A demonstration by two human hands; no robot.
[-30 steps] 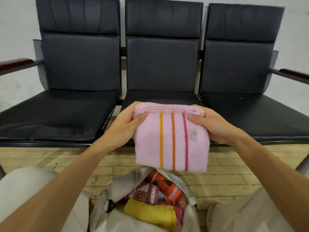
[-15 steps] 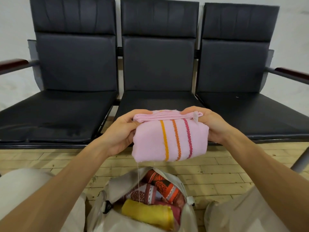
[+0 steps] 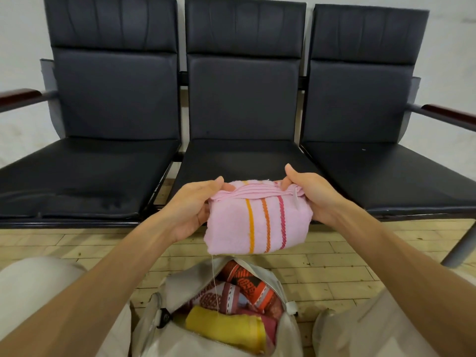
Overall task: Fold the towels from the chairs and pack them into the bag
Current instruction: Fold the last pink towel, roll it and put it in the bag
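Above the bag (image 3: 180,282) and to its left, the left hand (image 3: 190,207) grips the end of the pink towel (image 3: 257,225), thumb on top of the stacked edges and fingers curled beneath. A second ago the towel hung as a flat, taller panel; now it is a shorter, thicker bundle with its layered edges turned up, so the folding looks about finished and only the packing remains. The towel hangs directly above the bag's open mouth, clear of it, with a loose thread trailing down towards the yellow towel (image 3: 226,328) already inside. Above the bag and to its right, the right hand (image 3: 311,194) pinches the other end, thumb raised. The chairs (image 3: 242,99) beyond the bag carry no towels.
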